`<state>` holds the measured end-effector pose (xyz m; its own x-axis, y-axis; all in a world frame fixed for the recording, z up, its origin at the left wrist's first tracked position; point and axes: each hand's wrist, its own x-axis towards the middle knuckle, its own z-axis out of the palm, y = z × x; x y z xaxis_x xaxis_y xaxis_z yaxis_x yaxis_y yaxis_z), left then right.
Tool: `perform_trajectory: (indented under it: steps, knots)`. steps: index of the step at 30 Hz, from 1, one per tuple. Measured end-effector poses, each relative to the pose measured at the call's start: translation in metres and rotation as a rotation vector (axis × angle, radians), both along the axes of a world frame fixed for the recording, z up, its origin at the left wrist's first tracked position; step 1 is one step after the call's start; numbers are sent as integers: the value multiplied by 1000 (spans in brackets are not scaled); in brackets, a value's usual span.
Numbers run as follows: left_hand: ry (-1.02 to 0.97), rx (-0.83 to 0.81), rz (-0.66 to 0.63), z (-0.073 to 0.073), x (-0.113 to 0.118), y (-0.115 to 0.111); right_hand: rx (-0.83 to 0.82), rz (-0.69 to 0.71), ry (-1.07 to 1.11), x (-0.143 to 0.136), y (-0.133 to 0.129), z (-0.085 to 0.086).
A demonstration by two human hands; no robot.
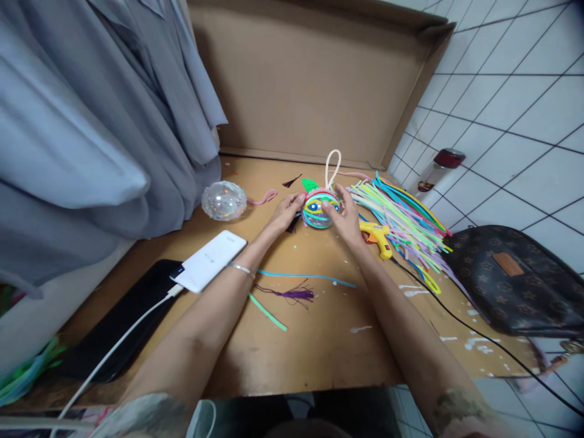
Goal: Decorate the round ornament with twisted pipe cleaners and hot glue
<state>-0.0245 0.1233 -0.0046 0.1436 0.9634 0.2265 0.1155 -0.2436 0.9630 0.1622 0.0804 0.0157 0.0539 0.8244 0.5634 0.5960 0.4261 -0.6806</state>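
Observation:
Between my two hands is a round see-through ball ornament (pixel 318 220), decorated with coloured strips, two eyes, a green leaf-like piece and a cream loop (pixel 333 165) standing on top. My left hand (pixel 288 210) grips its left side with the fingers closed against it. On the other side my right hand (pixel 347 220) holds the ball, the thumb lying across its front near one eye. A dark tassel (pixel 292 225) partly shows under my left hand. Just right of my right hand lies a yellow glue gun (pixel 376 237) with a black cord.
A transparent ball (pixel 224 201) with a pink pipe cleaner (pixel 264 197) sits left. Many pipe cleaners (pixel 396 213) lie right, near a bottle (pixel 438 170) and a brown bag (pixel 520 280). A white power bank (pixel 212 260), purple tassel (pixel 296 294) and cardboard (pixel 310 79) surround the workspace.

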Motion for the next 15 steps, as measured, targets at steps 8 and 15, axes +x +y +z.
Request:
perform_trajectory:
  steps: [8,15]
  knots:
    - [2,48,-48,-9,-2,3,-22,170,254,1,6,-5]
    - [-157,113,-22,-16,1,8,-27,255,355,0,1,-4]
